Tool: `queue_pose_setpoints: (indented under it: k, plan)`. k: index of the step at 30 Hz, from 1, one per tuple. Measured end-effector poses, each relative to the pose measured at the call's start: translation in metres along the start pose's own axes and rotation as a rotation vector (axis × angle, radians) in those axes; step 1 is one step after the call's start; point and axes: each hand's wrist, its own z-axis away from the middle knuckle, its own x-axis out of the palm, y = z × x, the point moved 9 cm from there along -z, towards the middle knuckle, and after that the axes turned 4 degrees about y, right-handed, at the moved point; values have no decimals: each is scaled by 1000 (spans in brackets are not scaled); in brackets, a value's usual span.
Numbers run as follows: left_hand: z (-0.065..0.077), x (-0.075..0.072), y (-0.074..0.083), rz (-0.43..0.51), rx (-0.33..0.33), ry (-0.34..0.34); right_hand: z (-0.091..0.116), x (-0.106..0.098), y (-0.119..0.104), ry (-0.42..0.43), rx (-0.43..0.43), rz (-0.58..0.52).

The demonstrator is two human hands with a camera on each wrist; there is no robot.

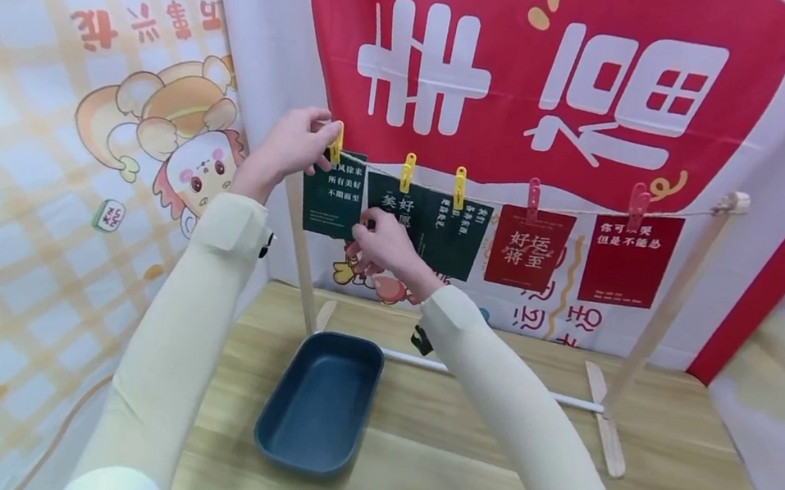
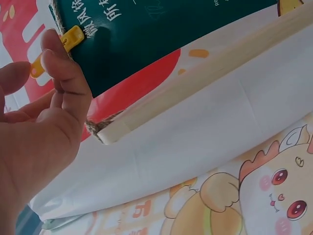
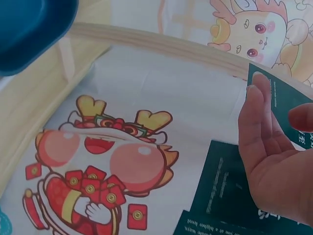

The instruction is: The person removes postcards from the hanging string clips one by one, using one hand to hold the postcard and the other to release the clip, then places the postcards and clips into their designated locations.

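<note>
Nearest the camera, two pale sleeves (image 1: pixel 527 412) reached across the wooden desk (image 1: pixel 452 468) toward a string (image 1: pixel 694 213) tied between a left post (image 1: pixel 303 270) and a right post (image 1: pixel 666 314). At the far left, the left hand (image 1: pixel 290 145) pinched a yellow clip (image 1: pixel 336 142) between thumb and finger, at the top of the leftmost green card (image 1: pixel 330 208), which hung from the string near the left post. The right hand (image 1: pixel 386 240) was at that card's lower right edge, its thumb and fingers apart; whether they touched the card could not be told. Partly behind this hand hung a second green card (image 1: pixel 381 186) under another yellow clip (image 1: pixel 408 172), and just right of it a third green card (image 1: pixel 463 246), tilted, under a third yellow clip (image 1: pixel 459 189). Farther right, a small red card (image 1: pixel 526 271) and a larger red card (image 1: pixel 628 268) hung from pinkish-red clips (image 1: pixel 533 201), the larger one near the right post. On the left of the desk, nearer than the cards, stood a dark blue tray (image 1: pixel 323 401). A red and white cloth (image 1: pixel 512 70) hung at the far side.
</note>
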Motion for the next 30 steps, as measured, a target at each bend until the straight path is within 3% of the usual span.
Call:
queue_pose_setpoints:
  k: [9, 18, 25, 30]
  plan:
    - [-6, 2, 0, 56, 16, -27, -9, 10, -1, -32, 35, -99]
    - [-10, 6, -2, 55, 40, -14, -13, 12, 1, 8, 81, -136]
    - [-9, 5, 1, 90, 27, -54, -13, 5, 2, 43, 84, -133]
    - [-10, 3, 4, 84, 33, -2, -13, 1, 2, 58, 76, -133]
